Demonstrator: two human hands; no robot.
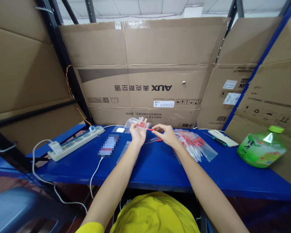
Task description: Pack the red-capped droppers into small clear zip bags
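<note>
A power strip (75, 142) lies toward the desk's (160, 168) left edge. Over the desk's middle, near its back edge, the left hand (138, 132) pinches a small clear bag (138, 124) while the right hand (167, 134) grips a red-handled tool (150, 129) at its mouth. A pile of filled bags (195, 144) and 1 green bottle (263, 149) lie rightward.

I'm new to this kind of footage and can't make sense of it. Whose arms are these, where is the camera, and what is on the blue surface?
There is no machine here: the camera sits on a person's head and looks down at their own two bare arms. The left hand holds up a small clear plastic bag with red pieces inside. The right hand pinches a thin red-handled tool at the bag's mouth. On the blue shelf lie a pile of filled bags, a white power strip, a phone on a cable and a green bottle on its side. Cardboard boxes stand behind.
</note>
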